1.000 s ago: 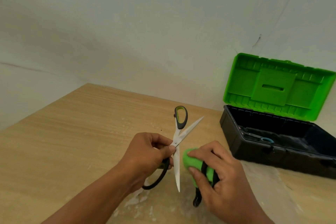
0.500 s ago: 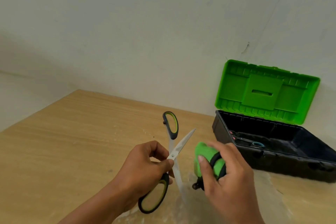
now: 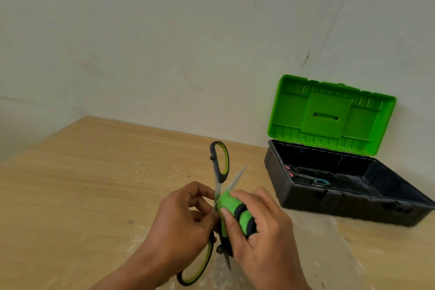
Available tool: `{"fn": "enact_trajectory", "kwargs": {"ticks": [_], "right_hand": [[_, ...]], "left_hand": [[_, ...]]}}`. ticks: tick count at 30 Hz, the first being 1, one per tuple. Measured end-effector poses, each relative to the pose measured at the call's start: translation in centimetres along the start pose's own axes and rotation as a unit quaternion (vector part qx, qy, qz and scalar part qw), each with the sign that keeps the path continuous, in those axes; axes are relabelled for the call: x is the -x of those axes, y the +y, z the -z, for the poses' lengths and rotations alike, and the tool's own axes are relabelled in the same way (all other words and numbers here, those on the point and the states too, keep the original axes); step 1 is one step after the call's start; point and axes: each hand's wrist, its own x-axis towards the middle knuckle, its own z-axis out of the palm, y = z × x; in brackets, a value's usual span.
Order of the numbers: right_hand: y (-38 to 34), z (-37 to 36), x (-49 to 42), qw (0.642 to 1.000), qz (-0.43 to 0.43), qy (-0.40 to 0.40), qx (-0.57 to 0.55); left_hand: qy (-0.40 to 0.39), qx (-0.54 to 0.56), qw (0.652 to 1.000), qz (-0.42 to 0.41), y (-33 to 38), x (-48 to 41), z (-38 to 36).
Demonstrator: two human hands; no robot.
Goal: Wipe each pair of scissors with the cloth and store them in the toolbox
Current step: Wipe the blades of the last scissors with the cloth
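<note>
In the head camera's view, a person works over a light wooden tabletop point(image 3: 82, 195) set against a pale plastered wall point(image 3: 164, 42). The left hand point(image 3: 181, 226) is closed around a pair of steel-bladed scissors with black-and-lime-green loop handles point(image 3: 221, 162), pinching them near the pivot. The scissors are held above the table and spread wide open: one handle loop points up and away from the person, the other loop hangs low beneath the left wrist, one blade tip juts up to the right, and the other blade points down toward the table.

The right hand point(image 3: 261, 231) is closed on a bright green cloth with black bands point(image 3: 235, 209), which is bunched in the fingers and pressed against the scissors near where the blades cross. The thumb lies along the near side of the cloth, and the two hands nearly touch.

To the right, near the wall, a black plastic toolbox with a bright green hinged lid point(image 3: 294, 198) stands on the tabletop with its lid raised upright. Inside, at the left end, lies another pair of scissors with a light blue handle loop point(image 3: 317, 181), and small pink or red parts show beside it; they are too small to identify. Pale dusty smears mark the tabletop around and below the hands.
</note>
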Motion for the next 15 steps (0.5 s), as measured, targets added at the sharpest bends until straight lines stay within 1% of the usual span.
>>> {"fn": "enact_trajectory", "kwargs": {"ticks": [3,6,15], "right_hand": [[0.2,-0.3,0.1,1.000,-0.001,-0.008,-0.003],[0.6,-0.3,0.0,1.000,-0.005,-0.006,0.007],[2.7,0.9,-1.4,0.998,-0.027,0.046,0.028]], "left_hand": [[0.005,-0.069,0.996,-0.056,-0.6,0.1,-0.3],[-0.003,-0.090,0.993,-0.080,-0.8,0.3,-0.5],[-0.052,-0.044,0.997,-0.041,0.0,0.6,-0.7]]}}
